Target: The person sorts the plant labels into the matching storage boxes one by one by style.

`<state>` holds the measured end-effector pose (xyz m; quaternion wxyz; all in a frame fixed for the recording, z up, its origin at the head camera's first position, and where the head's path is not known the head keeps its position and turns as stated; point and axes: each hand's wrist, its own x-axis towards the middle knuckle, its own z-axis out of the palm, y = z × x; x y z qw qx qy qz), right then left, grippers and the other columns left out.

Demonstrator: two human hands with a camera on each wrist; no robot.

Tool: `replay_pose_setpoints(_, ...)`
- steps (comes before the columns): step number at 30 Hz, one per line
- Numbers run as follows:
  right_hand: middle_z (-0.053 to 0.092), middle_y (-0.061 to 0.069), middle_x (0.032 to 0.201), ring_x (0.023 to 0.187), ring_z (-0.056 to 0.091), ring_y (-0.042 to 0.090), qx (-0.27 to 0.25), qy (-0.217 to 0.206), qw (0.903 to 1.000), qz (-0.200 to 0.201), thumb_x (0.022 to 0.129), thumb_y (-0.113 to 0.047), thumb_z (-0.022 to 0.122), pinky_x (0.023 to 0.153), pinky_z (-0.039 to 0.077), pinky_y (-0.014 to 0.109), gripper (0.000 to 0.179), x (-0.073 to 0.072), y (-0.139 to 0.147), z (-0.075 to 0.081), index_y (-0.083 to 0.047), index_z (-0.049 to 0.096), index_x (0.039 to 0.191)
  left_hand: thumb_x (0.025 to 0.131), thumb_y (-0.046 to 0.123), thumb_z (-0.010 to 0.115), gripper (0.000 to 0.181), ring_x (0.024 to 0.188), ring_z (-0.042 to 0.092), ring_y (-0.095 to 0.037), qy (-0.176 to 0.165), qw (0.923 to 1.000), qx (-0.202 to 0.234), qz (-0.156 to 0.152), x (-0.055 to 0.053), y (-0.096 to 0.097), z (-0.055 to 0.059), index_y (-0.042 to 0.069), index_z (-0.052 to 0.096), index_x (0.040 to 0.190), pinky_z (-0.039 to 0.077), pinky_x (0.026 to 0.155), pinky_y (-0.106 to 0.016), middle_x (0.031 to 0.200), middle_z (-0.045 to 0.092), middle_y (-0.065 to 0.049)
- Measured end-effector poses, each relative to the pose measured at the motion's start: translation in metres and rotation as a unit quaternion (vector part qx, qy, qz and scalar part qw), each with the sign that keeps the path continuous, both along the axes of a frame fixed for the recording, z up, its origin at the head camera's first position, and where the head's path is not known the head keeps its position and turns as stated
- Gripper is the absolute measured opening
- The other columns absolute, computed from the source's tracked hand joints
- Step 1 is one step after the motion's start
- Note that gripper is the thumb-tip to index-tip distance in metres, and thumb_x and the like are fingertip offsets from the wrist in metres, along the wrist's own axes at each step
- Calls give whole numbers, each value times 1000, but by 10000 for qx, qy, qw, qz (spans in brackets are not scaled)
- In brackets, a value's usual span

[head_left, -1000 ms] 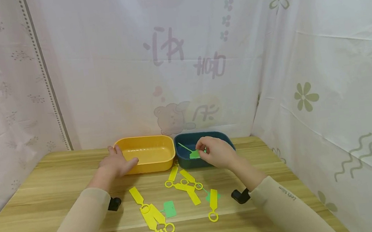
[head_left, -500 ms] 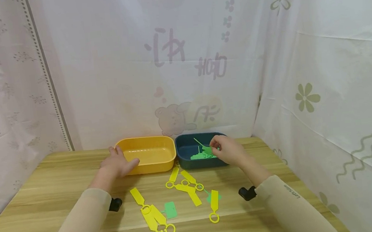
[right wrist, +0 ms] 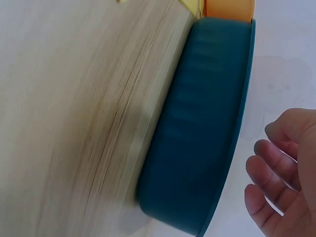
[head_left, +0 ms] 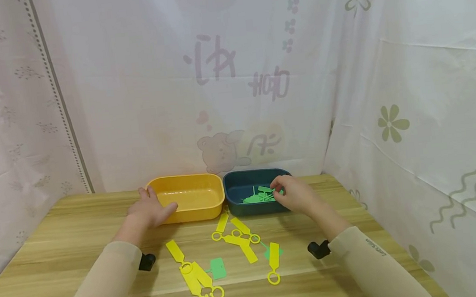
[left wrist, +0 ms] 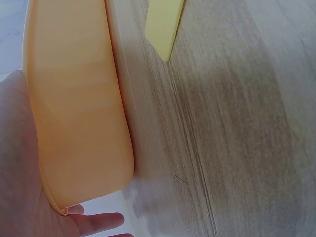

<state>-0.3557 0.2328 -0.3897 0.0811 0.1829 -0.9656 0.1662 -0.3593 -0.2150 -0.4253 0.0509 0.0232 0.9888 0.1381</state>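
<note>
My left hand (head_left: 150, 210) rests on the left end of the yellow-orange bin (head_left: 193, 215), its thumb over the front rim. In the left wrist view, its fingers (left wrist: 101, 223) extend past the bin's corner. My right hand (head_left: 296, 194) hovers at the right side of the dark blue bin (head_left: 244, 209), fingers loosely bent with nothing between them. Several green plastic tags (head_left: 252, 199) lie in a pile inside that bin, partly hidden by the hand. On the table, yellow ring-ended tags (head_left: 249, 253) are scattered in front of the bins.
The bins stand side by side at the back of the wooden table (head_left: 97, 216), near a white patterned curtain (head_left: 129, 106). A green rectangular tag (head_left: 217, 268) lies beside overlapping yellow tags (head_left: 191, 281). Another green tag (head_left: 278, 251) sits partly under a yellow one (head_left: 274, 256).
My right hand has moved right over the blue bin and let go of a green tag, which now lies in the pile. The left hand has stayed on the yellow-orange bin.
</note>
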Motion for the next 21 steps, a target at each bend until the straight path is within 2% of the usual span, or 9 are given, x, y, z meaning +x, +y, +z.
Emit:
replay_pose_setpoints(4,74,4,116,92,70,18,31,-47,9998,168,106,-20,65,84,61,41,23,5,-10,2,-12,74,125,104,72,37,118,115,66,-62,10,10000,-42,-1,0,1,1,-22,-1,165,53,105,-69,170,0,-52)
replay_pose_setpoints(8,73,2,115,96,70,20,12,-100,9988,479,106,-19,65,86,60,38,20,12,-23,5,-13,73,122,104,71,37,117,111,68,-59,-4,10000,-49,-17,2,1,2,-22,-1,165,55,103,-67,170,0,-52)
replay_pose_setpoints(13,75,1,111,90,69,17,75,90,9957,918,104,-18,70,83,60,35,17,23,-44,7,-13,75,119,105,70,37,117,107,69,-56,2,10000,-56,-38,3,0,3,-23,-1,165,56,102,-66,170,0,-52)
replay_pose_setpoints(17,75,-1,107,85,66,12,198,264,9921,1209,103,-17,72,80,59,29,15,30,-60,2,-13,76,117,105,70,37,116,105,69,-55,1,10000,-61,-30,2,0,3,-22,-2,165,55,102,-66,171,-1,-52)
replay_pose_setpoints(21,72,-5,104,88,64,11,263,48,9905,1347,104,-19,71,84,59,30,17,39,-76,-5,-13,76,119,105,71,38,117,107,69,-57,24,10000,-49,-15,0,-1,1,-22,-2,165,55,103,-67,170,0,-52)
